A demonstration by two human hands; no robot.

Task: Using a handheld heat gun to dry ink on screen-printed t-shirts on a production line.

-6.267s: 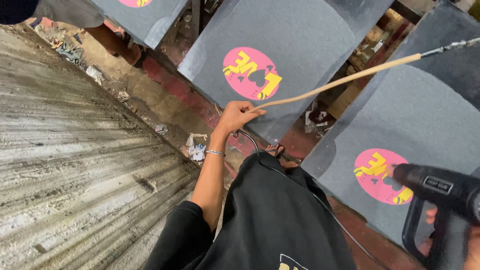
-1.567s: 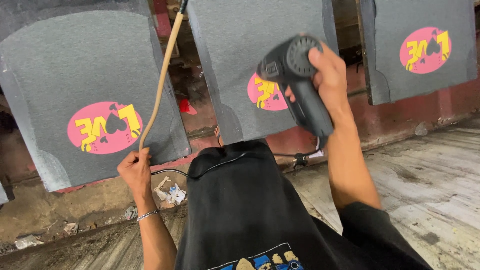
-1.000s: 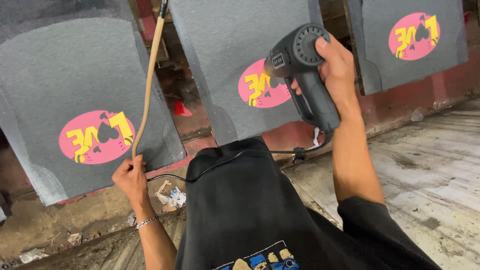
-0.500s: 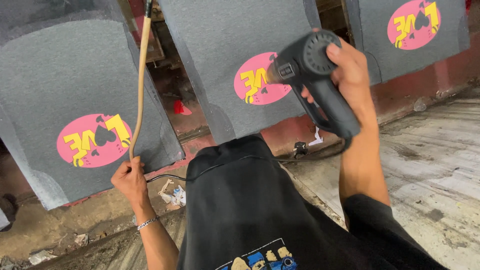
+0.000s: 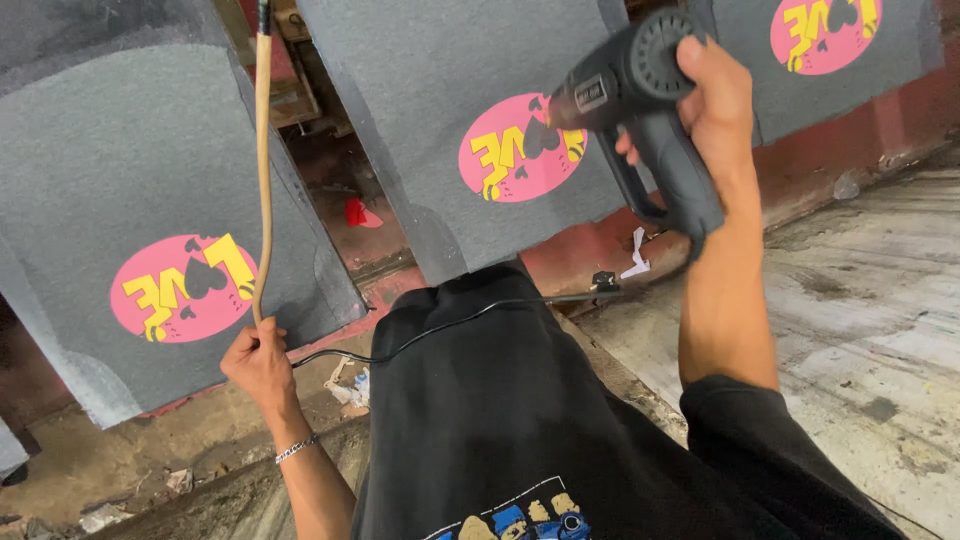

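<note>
1. Three grey felt-like panels leaning in a row: left panel (image 5: 150,200) cut off at the top and left edges, middle panel (image 5: 460,110) cut off at the top, right panel (image 5: 830,60) shown only as a lower corner.
2. Black garment (image 5: 500,420) filling the lower middle, hiding the wearer's body and the floor behind it; colourful print at the bottom edge cut off, not readable as a shape.
3. Pale, worn plank floor (image 5: 880,330) at right; dirt and paper scraps on the ground (image 5: 130,470) at lower left, pieces too small to identify.
4. Pink oval print with yellow and black shapes on each panel: left one (image 5: 185,288) whole, middle one (image 5: 520,148) partly hidden behind the tool's nozzle, right one (image 5: 825,32) cropped at the top.
5. Dark grey heat gun (image 5: 645,110), held up in front of the middle panel, nozzle pointing left at the pink oval; nozzle tip hard to separate from the print's black shape.
6. Right hand (image 5: 715,100) wrapped around the heat gun at the top of its pistol grip, fingers closed; trigger finger hidden.
7. Black cable (image 5: 450,322) lying across the garment, far end lost near a small plug-like piece by the red ledge.
8. Thin tan stick (image 5: 263,180) rising upright past the left panel, top end running out of view.
9. Left hand (image 5: 258,362) closed in a fist around the stick's lower end; thin bracelet (image 5: 295,450) on the wrist.
</note>
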